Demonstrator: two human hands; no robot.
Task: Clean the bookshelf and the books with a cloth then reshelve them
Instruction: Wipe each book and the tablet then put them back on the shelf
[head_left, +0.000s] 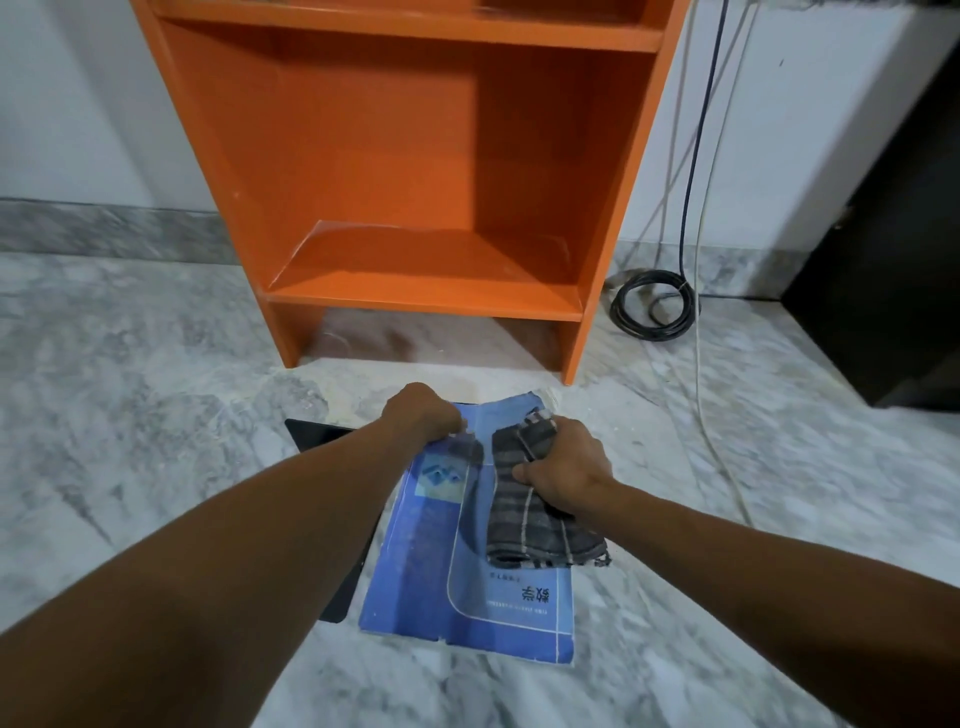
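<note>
A blue book (467, 566) lies flat on the marble floor (130, 415), just in front of the orange bookshelf (405, 156), its cover up and its printed title upside down to the camera. The left hand (422, 415) is curled down over the far left corner of the book, fingers closed on the edge there. The right hand (563, 475) is closed around a dark striped cloth (530, 514), which is bunched in the fist and pressed flat on the right part of the cover; the loose end of the cloth trails toward the camera and hangs a little past the book's right edge. Under the blue book, sticking out on its left side, is a flat black thing (322, 439), touching the floor; whether it is another book or a folder cannot be told. The lower compartment of the bookshelf holds nothing, and pale dusty streaks show along the left and back edges of its bottom board. The shelf above it is seen only in part. The bookshelf stands against a white wall, raised on two side legs with a gap beneath. To its right a coil of black cable (654, 306) lies on the floor, with thin wires running up the wall, and a black cabinet (893, 260) stands at the far right.
</note>
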